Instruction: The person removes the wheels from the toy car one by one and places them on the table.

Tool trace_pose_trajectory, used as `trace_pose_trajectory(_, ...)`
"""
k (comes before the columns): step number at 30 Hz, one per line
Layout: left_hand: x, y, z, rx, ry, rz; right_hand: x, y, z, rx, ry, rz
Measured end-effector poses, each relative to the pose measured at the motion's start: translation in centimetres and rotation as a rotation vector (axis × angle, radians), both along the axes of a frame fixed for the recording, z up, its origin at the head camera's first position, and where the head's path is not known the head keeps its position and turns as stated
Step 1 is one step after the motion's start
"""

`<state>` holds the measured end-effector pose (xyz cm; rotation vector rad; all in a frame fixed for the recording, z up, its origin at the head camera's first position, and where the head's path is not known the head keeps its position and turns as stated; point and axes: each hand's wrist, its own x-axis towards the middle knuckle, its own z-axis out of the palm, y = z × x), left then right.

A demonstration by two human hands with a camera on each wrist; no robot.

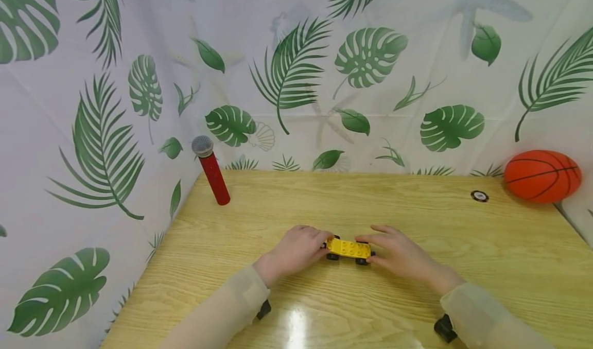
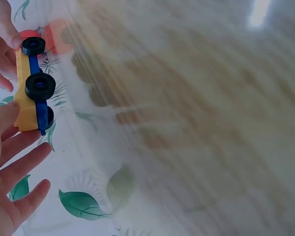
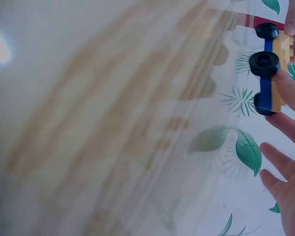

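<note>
A small toy car [image 1: 350, 248] has a yellow studded body, a blue underside and black wheels. It is held between both hands, lengthwise from left to right. My left hand [image 1: 298, 250] pinches its left end between thumb and index finger, the other fingers spread, as the left wrist view shows. At the right end, my right hand [image 1: 402, 252] pinches it the same way. In the left wrist view the car's wheels [image 2: 40, 87] and blue base face the camera. The right wrist view shows the toy car [image 3: 281, 49] from its other side.
A red microphone [image 1: 215, 179] with a grey head stands at the back left of the wooden table [image 1: 296, 199]. At the back right lie an orange basketball [image 1: 542, 176] and a round black-and-white chip [image 1: 479, 196]. Leaf-patterned cloth [image 1: 296, 148] encloses the table.
</note>
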<state>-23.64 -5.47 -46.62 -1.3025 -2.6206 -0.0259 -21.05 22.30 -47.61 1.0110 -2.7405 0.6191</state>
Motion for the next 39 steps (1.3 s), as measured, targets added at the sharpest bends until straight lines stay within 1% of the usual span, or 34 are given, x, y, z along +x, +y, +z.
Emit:
trace_pose_trajectory(2,0.0,0.0,0.1,0.039,-0.002,-0.006,0.0,0.0,0.0,-0.030,0.027,0.004)
trace_pose_trajectory(4,0.0,-0.1,0.3,0.073,-0.016,-0.007,0.0,0.0,0.0,-0.058,0.075,0.017)
trace_pose_trajectory(7,0.1,-0.2,0.6,0.129,-0.089,0.002,0.1,0.0,0.0,-0.102,0.145,0.035)
trace_pose_trajectory(10,0.2,-0.3,0.8,0.203,-0.186,0.022,0.1,-0.1,0.2,-0.155,0.161,0.024)
trace_pose_trajectory(12,0.1,-0.3,1.0,0.265,-0.237,0.024,0.0,-0.2,0.3,-0.201,0.142,0.010)
trace_pose_trajectory(15,0.0,-0.3,1.3,0.345,-0.262,0.014,-0.1,-0.3,0.6,-0.272,0.082,-0.021)
trace_pose_trajectory(18,-0.1,-0.3,1.5,0.394,-0.266,0.007,-0.2,-0.4,0.9,-0.338,0.007,-0.048)
trace_pose_trajectory(20,-0.1,-0.3,1.6,0.422,-0.284,0.010,-0.1,-0.5,1.1,-0.370,-0.032,-0.071)
trace_pose_trajectory(23,0.0,-0.3,1.8,0.469,-0.340,0.022,0.1,-0.5,1.2,-0.418,-0.076,-0.094)
trace_pose_trajectory(27,0.0,-0.2,1.9,0.541,-0.402,0.045,0.1,-0.6,1.4,-0.447,-0.074,-0.102)
trace_pose_trajectory(29,-0.1,-0.1,1.9,0.581,-0.428,0.057,0.1,-0.6,1.6,-0.455,-0.057,-0.104)
trace_pose_trajectory(34,-0.2,0.3,2.5,0.681,-0.494,0.077,0.0,-0.7,2.3,-0.458,-0.038,-0.139)
trace_pose_trajectory(39,-0.5,0.6,3.0,0.748,-0.526,0.082,0.0,-0.9,3.1,-0.465,-0.050,-0.163)
